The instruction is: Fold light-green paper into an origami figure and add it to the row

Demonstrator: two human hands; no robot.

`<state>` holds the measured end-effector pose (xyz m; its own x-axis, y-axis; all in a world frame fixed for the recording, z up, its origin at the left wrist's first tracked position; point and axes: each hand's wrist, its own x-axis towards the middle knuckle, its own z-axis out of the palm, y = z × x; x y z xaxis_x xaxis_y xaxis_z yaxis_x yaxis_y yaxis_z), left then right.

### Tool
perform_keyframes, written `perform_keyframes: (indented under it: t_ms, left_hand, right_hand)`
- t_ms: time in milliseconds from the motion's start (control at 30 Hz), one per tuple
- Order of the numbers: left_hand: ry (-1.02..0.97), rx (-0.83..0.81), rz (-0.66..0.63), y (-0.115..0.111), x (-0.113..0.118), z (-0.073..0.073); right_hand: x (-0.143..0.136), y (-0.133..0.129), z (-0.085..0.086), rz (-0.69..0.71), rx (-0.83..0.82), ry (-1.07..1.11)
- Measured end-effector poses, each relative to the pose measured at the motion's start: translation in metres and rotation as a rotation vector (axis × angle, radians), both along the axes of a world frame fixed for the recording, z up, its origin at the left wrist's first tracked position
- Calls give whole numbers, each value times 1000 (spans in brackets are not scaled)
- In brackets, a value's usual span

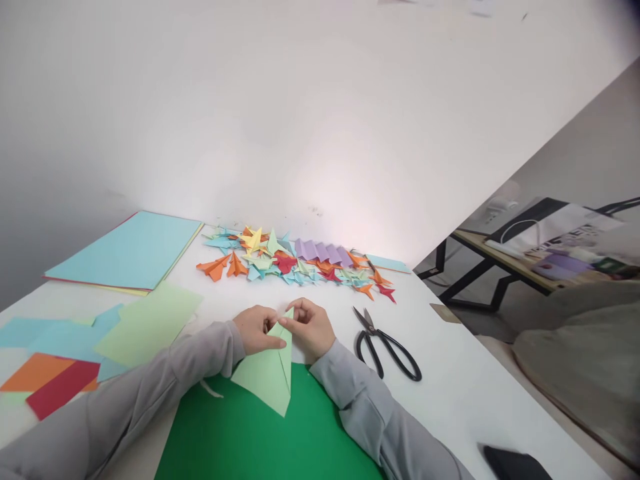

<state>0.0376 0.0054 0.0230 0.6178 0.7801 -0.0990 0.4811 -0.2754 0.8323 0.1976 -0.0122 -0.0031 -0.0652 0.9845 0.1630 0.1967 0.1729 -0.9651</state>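
Both hands meet at the narrow upper end of a folded light green paper point(267, 373). My left hand point(256, 330) pinches its left side, thumb lying across the front. With fingertips closed on the tip, my right hand point(311, 327) holds the paper from the right. The wide lower part of the paper hangs over a dark green sheet point(260, 440) and shows a crease down its right side. Black-handled scissors point(383, 347) lie to the right of my right hand, blades slightly apart.
Folded paper pieces in many colours point(285, 263) line the wall side of the white table point(450, 373). A stack of large sheets point(130, 250) sits at the back left, with loose cut papers point(55, 347) nearer. A black object point(515, 463) lies at the front right.
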Motion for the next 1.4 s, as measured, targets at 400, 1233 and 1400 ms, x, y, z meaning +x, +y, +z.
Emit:
perform_keyframes:
  t_ms: [400,1233,1400]
  left_hand:
    - [-266,-341,-30,9,-6,-8]
    - [-335,-376,-84,2,-6,-5]
    - [-354,-417,-19,0,-6,-4]
  right_hand:
    - [-24,10,6,185,-225,367]
    - [-16,1,8,329,-195,150]
    - [-15,0,12,374,-155,88]
